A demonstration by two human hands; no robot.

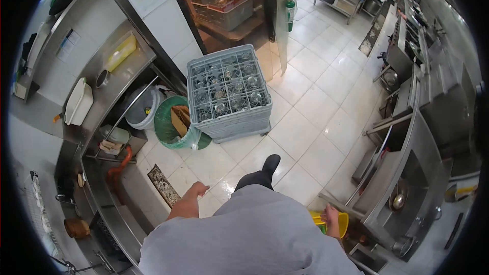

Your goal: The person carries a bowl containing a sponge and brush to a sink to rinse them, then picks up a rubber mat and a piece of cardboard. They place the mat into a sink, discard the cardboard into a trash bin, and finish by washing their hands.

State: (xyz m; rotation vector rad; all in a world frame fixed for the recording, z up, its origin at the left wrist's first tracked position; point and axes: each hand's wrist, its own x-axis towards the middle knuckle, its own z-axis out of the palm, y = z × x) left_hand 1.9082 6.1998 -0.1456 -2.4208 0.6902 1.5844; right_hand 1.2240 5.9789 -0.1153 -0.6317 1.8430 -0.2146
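Observation:
My left hand [196,190] hangs over the tiled floor beside my body, its fingers loosely apart with nothing in them. To the right, my right hand [331,215] overlaps a yellow bucket [343,223] in this view; its fingers are loosely extended and no held object shows. Something green shows at the bucket's near side. One dark boot [272,163] is stepped forward on the tiles. Ahead stands a stack of grey glass racks [239,128], the top one filled with upturned glasses in its compartments.
A green-lined bin [165,122] holding cardboard and a grey bin [143,109] stand beside the racks. Steel counters [122,53] run along the left, with a floor drain [164,186] nearby. Stoves [400,38] and a sink unit [417,173] line the right. A fire extinguisher [290,12] hangs ahead.

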